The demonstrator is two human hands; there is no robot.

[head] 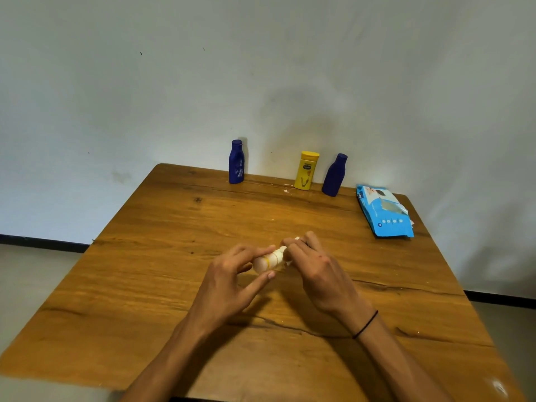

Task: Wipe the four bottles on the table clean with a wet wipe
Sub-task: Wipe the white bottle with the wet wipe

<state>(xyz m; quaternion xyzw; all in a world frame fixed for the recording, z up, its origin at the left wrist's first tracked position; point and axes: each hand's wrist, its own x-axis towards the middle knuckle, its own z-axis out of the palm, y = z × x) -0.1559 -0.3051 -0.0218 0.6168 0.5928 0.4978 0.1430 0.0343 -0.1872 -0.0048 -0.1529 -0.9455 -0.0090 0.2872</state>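
Hands meet over the middle of the brown wooden table [174,271], both on one small cream-white plastic bottle w/ yellow bands [268,261], lying sideways and looking held just above the tabletop. Left hand [232,281] cradles the rounded end, fingertips on top and thumb underneath. Right hand [314,264] is curled around the other end, w/ a scrap of white wet wipe [296,239] peeking out by the fingertips; most of the wipe is hidden under the fingers.

Other three stand upright along the far edge by the wall: dark blue plastic bottle at left [237,162], yellow plastic bottle w/ flip cap [306,170], second dark blue bottle [335,175] just beside it on the right. Blue-and-white wipes pack [383,211] lies flat near the far right corner, well apart from the hands.

Handling, as I judge it: bottle looks light, stiff, smooth-walled, so prob. slippery once wet. Best hold is a pinch at the rounded end, leaving the body free to turn while the wipe runs round it. No fragility worry; main risk is it squirting out of damp fingers and rolling on the table. Blue ones are taller w/ narrow necks, so grip at the shoulder or cap.
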